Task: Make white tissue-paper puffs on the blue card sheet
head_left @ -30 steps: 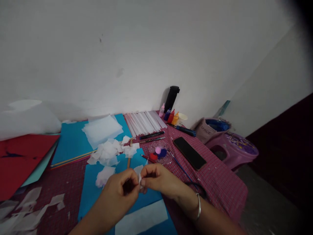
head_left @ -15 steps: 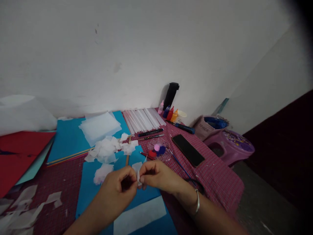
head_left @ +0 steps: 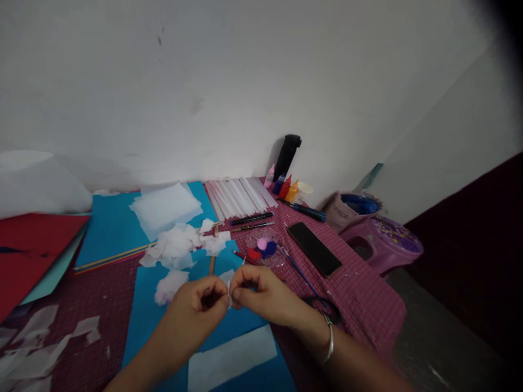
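Note:
My left hand (head_left: 196, 310) and my right hand (head_left: 261, 294) meet over a blue paper sheet (head_left: 151, 305), fingertips pinched together on a small white piece of tissue paper (head_left: 229, 296). Both hands are closed on it. A silver bangle (head_left: 329, 340) sits on my right wrist. Just beyond the hands lies a heap of torn white tissue pieces (head_left: 175, 247) and one crumpled tuft (head_left: 167, 286).
On the red checked cloth (head_left: 359, 294) lie a black phone (head_left: 314, 249), pens (head_left: 251, 219), a paint palette (head_left: 263, 250), small colour bottles (head_left: 285, 189), white strips (head_left: 239, 196) and a black flask (head_left: 287, 155). Red paper (head_left: 28, 250) is at left. A purple stool (head_left: 384, 242) stands at right.
Both hands stay pinched on the tissue piece and have barely shifted; the view has drifted slightly, so the table items sit a little higher in the picture.

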Motion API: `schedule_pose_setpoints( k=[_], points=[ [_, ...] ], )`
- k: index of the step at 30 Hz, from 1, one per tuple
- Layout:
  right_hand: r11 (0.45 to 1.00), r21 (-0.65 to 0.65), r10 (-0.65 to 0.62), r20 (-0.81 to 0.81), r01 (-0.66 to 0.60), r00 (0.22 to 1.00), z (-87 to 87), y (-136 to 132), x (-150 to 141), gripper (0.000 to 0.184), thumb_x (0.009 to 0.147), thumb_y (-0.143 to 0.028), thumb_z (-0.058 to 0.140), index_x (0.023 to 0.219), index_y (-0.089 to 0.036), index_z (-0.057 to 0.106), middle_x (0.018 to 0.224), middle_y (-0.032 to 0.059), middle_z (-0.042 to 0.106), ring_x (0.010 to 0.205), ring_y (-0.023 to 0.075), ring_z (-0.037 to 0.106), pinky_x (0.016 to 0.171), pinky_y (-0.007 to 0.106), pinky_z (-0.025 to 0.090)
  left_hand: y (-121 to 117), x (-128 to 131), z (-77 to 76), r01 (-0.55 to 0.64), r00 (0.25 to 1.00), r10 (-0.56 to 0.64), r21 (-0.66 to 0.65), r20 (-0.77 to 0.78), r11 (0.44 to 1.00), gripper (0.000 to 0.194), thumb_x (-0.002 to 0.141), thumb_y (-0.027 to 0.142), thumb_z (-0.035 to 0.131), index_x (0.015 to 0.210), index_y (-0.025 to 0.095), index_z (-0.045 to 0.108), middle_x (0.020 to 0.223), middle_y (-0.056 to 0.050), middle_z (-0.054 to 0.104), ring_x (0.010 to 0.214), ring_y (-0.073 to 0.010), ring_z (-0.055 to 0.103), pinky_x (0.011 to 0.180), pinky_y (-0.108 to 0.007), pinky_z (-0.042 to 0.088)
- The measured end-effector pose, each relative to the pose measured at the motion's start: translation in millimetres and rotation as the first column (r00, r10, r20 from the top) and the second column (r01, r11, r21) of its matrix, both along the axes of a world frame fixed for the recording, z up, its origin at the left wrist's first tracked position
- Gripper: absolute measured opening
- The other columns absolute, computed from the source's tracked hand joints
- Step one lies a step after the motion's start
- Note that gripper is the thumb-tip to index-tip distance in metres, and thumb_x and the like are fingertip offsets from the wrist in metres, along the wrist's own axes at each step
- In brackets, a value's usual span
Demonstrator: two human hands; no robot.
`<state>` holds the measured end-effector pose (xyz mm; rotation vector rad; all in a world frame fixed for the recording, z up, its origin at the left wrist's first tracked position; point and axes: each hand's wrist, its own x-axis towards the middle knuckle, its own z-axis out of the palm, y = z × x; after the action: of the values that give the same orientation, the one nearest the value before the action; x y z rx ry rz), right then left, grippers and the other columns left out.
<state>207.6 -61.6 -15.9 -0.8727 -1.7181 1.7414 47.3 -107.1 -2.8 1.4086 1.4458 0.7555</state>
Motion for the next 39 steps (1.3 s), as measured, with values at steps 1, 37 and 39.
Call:
schedule_pose_setpoints(
  k=[1, 37, 39],
  points=[
    [1.0, -0.004, -0.004, -0.008, 0.004, 1.0, -0.5, 0, 0, 0.005, 0.073, -0.011, 0.053, 0.071, -0.014, 0.056, 0.064, -0.003, 0.056, 0.06, 0.0076, 0.052, 0.061, 0.022, 0.042, 0, 0, -0.1, -0.007, 1.0, 0.007, 0.007, 0.001, 1.0, 0.013, 0.071, 0.025, 0.048, 0.06, 0.02, 0.05, 0.054, 0.005, 0.042, 0.054, -0.0115, 0.04, 0.05, -0.023, 0.03],
    [0.951, 0.3, -0.093, 0.027, 0.08, 0.995, 10.2, -4, -1, 0.008, 0.074, -0.009, 0.053, 0.071, -0.014, 0.059, 0.065, -0.002, 0.057, 0.062, 0.0082, 0.052, 0.059, 0.019, 0.042, -3, 5, 5.8, -0.008, 0.936, 0.116, -0.308, 0.333, 0.951, 0.019, 0.071, 0.033, 0.051, 0.059, 0.018, 0.053, 0.051, 0.005, 0.052, 0.043, -0.0075, 0.04, 0.042, -0.021, 0.026],
    [0.937, 0.338, -0.097, 0.019, 0.085, 0.995, 9.3, -2, 1, 0.009, 0.074, -0.009, 0.053, 0.072, -0.014, 0.06, 0.066, -0.0013, 0.058, 0.064, 0.0087, 0.054, 0.061, 0.02, 0.043, -3, 5, 6.1, -0.005, 0.928, 0.117, -0.304, 0.353, 0.953, 0.02, 0.072, 0.034, 0.053, 0.06, 0.018, 0.053, 0.051, 0.005, 0.052, 0.043, -0.007, 0.04, 0.042, -0.021, 0.027]
  ],
)
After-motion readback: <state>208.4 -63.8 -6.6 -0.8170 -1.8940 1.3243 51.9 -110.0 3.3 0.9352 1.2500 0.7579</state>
